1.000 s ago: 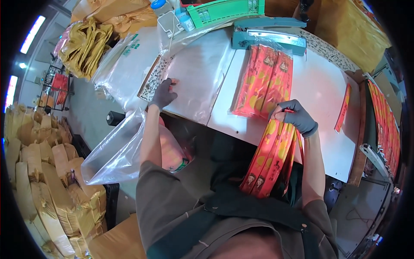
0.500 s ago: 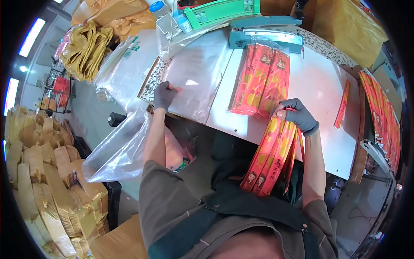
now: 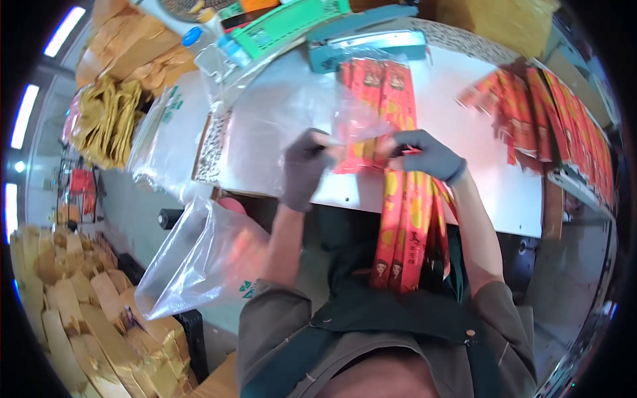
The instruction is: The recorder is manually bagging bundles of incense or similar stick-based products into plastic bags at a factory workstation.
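My left hand (image 3: 307,169), in a grey glove with bare fingertips, pinches the edge of a clear plastic bag (image 3: 361,119); its fingers are blurred. My right hand (image 3: 428,157), gloved the same way, is closed around the top of a bunch of long red-and-yellow packets (image 3: 403,232) that hang down in front of my apron. Both hands are close together over the table's near edge. Behind them lies a clear-bagged bundle of the same packets (image 3: 378,83), partly covered by the lifted bag.
A stack of flat clear bags (image 3: 259,132) lies at the left of the white table (image 3: 458,199). A teal bag sealer (image 3: 368,50) and a green basket (image 3: 288,26) stand behind. Loose red packets (image 3: 521,113) spread at the right. A filled clear bag (image 3: 199,265) hangs lower left.
My left hand has moved right from the bag stack to beside my right hand, bringing a clear bag. More red packets now lie spread over the table's right side.
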`<control>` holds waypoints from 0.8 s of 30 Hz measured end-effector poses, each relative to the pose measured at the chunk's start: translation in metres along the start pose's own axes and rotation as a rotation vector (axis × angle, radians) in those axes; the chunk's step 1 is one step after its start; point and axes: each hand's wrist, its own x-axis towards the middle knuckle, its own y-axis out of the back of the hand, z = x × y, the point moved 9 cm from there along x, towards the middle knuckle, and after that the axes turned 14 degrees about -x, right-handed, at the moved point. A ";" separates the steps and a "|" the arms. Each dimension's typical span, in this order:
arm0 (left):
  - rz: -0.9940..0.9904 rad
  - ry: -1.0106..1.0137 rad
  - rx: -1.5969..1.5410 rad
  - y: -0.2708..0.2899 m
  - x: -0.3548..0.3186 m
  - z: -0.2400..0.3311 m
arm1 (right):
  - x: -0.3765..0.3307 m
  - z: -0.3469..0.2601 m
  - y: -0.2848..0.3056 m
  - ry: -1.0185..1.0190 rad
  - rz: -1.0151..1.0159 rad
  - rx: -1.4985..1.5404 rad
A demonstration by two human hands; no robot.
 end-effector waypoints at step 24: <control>-0.230 0.348 -0.294 -0.091 -0.017 -0.080 | -0.013 0.015 0.006 0.086 -0.004 0.130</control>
